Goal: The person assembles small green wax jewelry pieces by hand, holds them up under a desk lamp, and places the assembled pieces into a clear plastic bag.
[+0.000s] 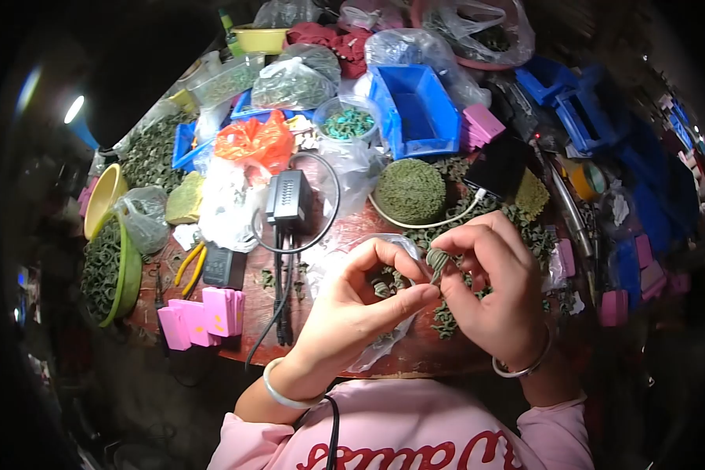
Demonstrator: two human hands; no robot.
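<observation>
A small grey-green ridged, curled piece point(438, 262) is between my two hands, above the front of the table. My right hand point(495, 286) pinches it between thumb and fingers. My left hand point(352, 301) is closed too, its thumb and forefinger tips meeting at the piece's lower left side. Similar small curled pieces point(382, 287) show inside the ring of my left fingers; I cannot tell whether they lie in the palm or below it. A clear plastic bag point(384, 350) lies under my hands. More loose green pieces point(446, 321) are scattered beside my right hand.
A round green mound point(410, 192) stands beyond my hands, with a white cable looping past it. A black power adapter point(288, 197), yellow-handled pliers point(189, 270) and pink blocks point(223, 311) are at left. Blue bins point(415, 110) stand at the back; a pen-like metal tool point(572, 211) lies right.
</observation>
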